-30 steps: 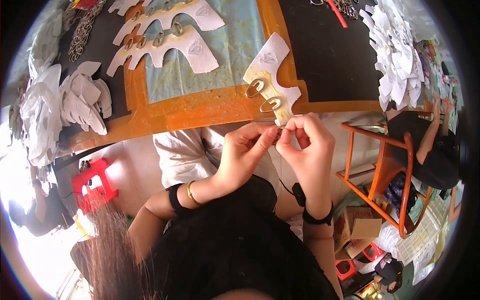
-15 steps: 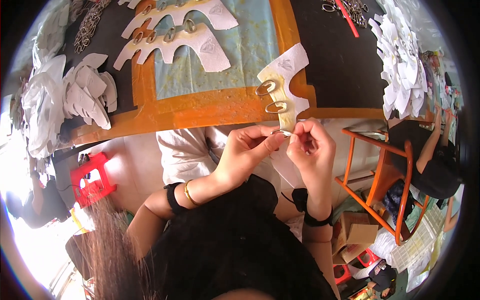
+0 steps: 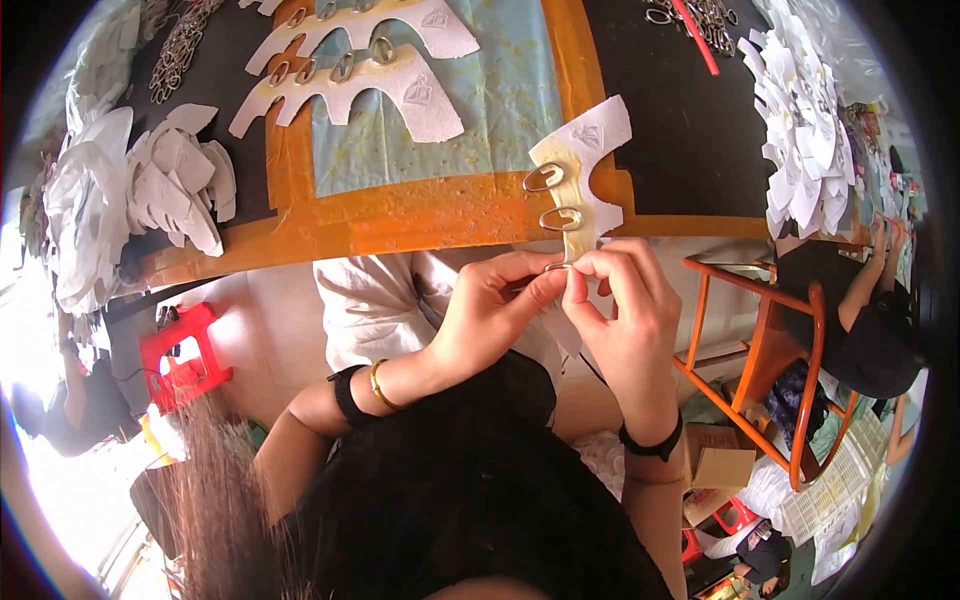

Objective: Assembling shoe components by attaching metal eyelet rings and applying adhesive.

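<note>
A white, shaped shoe-strap-like piece point(image 3: 592, 128) with yellowish glue along one edge stretches over the table edge toward me. Two oval metal rings point(image 3: 562, 219) sit in folded tabs on it. At its near part, my left hand point(image 3: 500, 305) pinches a third oval ring point(image 3: 557, 267) together with the strip between thumb and index finger. My right hand point(image 3: 628, 315) is closed beside it, thumb and index finger pressed at the strip by that ring. The fingertips hide the tab there. Part of the strip's lower end shows below, between the hands.
Similar white pieces with rings point(image 3: 400, 85) lie on a blue sheet point(image 3: 490, 110) edged with orange tape. White cut pieces point(image 3: 180, 180) are heaped left, more point(image 3: 805, 140) right. Loose rings point(image 3: 183, 55) and a red stick point(image 3: 697, 35) lie farther back. A wooden chair point(image 3: 745, 385) stands right.
My right hand has turned and shifted slightly right and down, its fingers now meeting at the ring. The strip's far end has swung a little right. My left hand keeps its pinch.
</note>
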Motion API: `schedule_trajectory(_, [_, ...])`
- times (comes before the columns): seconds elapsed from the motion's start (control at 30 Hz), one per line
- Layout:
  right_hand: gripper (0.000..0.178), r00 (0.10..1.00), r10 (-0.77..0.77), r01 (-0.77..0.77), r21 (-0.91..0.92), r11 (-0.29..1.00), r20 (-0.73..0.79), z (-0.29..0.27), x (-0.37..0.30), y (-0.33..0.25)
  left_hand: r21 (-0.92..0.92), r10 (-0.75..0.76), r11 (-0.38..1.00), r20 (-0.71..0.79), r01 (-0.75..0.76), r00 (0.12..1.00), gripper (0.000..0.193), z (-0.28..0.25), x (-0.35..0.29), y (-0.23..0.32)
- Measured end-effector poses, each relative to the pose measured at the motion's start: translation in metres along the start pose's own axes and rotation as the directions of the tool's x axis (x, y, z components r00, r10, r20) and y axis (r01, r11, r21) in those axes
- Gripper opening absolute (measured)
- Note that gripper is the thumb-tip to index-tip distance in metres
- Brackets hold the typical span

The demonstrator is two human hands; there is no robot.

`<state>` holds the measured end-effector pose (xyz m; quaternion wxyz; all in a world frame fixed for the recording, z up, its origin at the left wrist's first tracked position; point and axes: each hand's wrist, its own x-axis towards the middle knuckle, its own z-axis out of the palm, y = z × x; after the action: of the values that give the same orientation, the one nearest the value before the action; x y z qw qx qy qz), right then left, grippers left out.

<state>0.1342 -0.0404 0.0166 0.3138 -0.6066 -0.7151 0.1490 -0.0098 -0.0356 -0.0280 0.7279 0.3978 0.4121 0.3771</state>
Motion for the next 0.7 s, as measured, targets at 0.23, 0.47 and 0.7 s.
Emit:
schedule_trajectory(0.23, [0.019, 0.979, 0.204, -0.182, 0.405, 0.896, -0.012, 0.005, -0.004, 0.006, -0.229, -0.105, 0.969, -0.069, 0.087, 0.992, 0.024, -0.002, -0.003, 0.000])
schedule_trajectory(0.47, [0.018, 0.993, 0.109, -0.096, 0.272, 0.957, -0.035, 0.007, -0.004, 0.009, -0.038, -0.031, 0.999, -0.055, 0.029, 0.998, 0.018, -0.004, 0.003, 0.004])
schedule_trajectory(0.7, [0.021, 0.988, -0.154, 0.154, 0.003, 0.988, -0.033, 0.000, -0.004, 0.008, -0.045, -0.014, 0.999, -0.062, 0.012, 0.998, 0.017, -0.005, 0.002, -0.002])
